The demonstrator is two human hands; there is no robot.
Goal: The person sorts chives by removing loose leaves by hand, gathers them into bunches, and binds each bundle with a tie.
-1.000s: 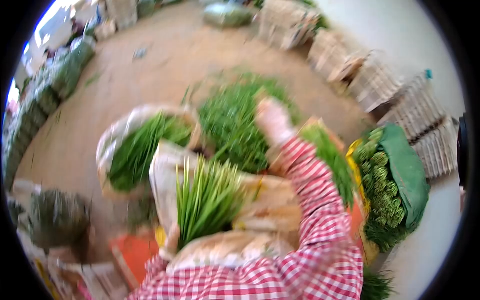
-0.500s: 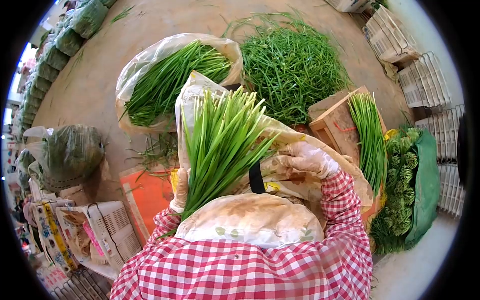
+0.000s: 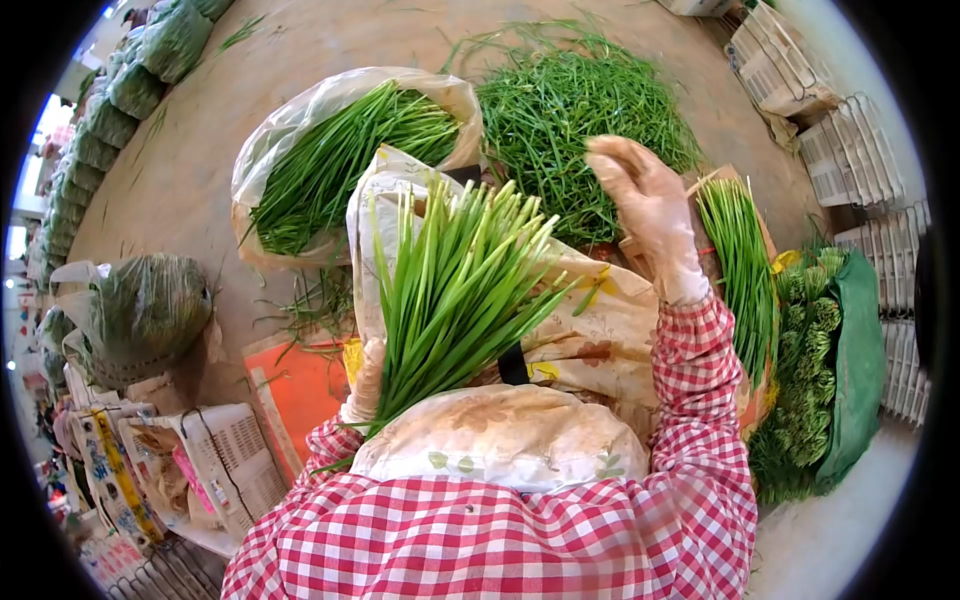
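My gloved left hand (image 3: pixel 366 386) is closed around the lower left side of a large bunch of garlic chives (image 3: pixel 445 290); most of its fingers are hidden behind the leaves. The bunch leans over my stained apron (image 3: pixel 500 430), pale cut ends pointing away from me. My gloved right hand (image 3: pixel 650 205) is raised at the near right edge of a heap of loose green leaves (image 3: pixel 580 130). Its fingers are loosely bent with the thumb apart, and I see nothing in them. A clear plastic bag (image 3: pixel 262 150) of more chives stands to the left of the heap.
On the right, a neat bunch of chives (image 3: pixel 735 250) lies on a wooden box, beside stacked bundles (image 3: pixel 805 380) and a green cloth (image 3: pixel 853 370). White crates (image 3: pixel 850 160) line the right wall. At left are a filled plastic bag (image 3: pixel 150 310), a crate (image 3: pixel 235 460) and an orange board (image 3: pixel 290 395).
My right hand has left my lap and risen forward and right toward the leaf heap. The chive bunch in my left hand has shifted slightly right.
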